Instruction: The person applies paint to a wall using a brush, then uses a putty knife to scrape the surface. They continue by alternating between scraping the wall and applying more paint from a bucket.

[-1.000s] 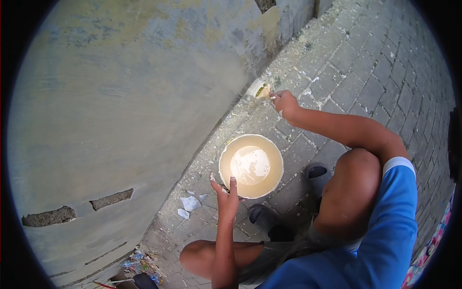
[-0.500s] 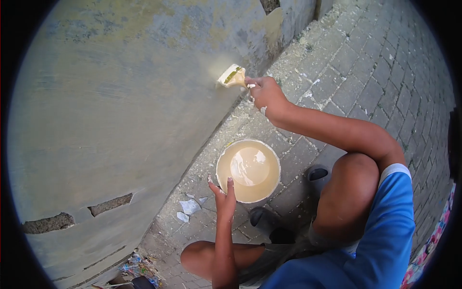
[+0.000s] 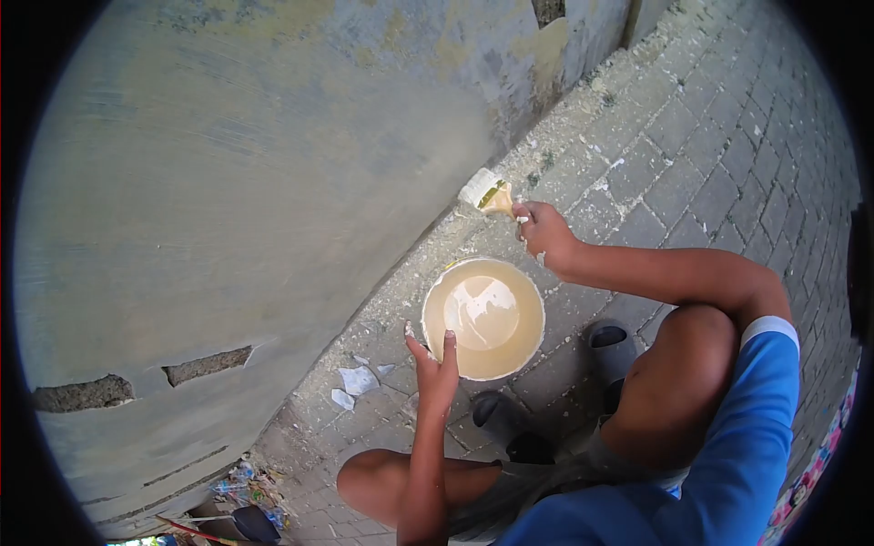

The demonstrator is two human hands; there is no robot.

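My right hand (image 3: 546,234) is wrapped round the handle of a wide paintbrush (image 3: 494,194). Its paint-coated bristles point left, low by the foot of the wall (image 3: 273,200). Below it on the paving stands a round bucket (image 3: 531,314) with cream paint (image 3: 482,314) inside and smears along the rim. My left hand (image 3: 436,369) grips the near left rim, one digit over the edge and another outside. Paint specks mark the fingers of both hands.
Grey paving blocks (image 3: 701,196), spattered with paint, run along the wall. White broken shards (image 3: 358,379) lie left of the bucket. Dark shoes (image 3: 498,414) are close beside it. Litter (image 3: 250,487) and a dark-headed tool (image 3: 257,525) lie at the lower left.
The paintbrush in my right hand has come down and right, from the wall face to the wall's foot. My left hand stays at the bucket rim. The view has shifted slightly.
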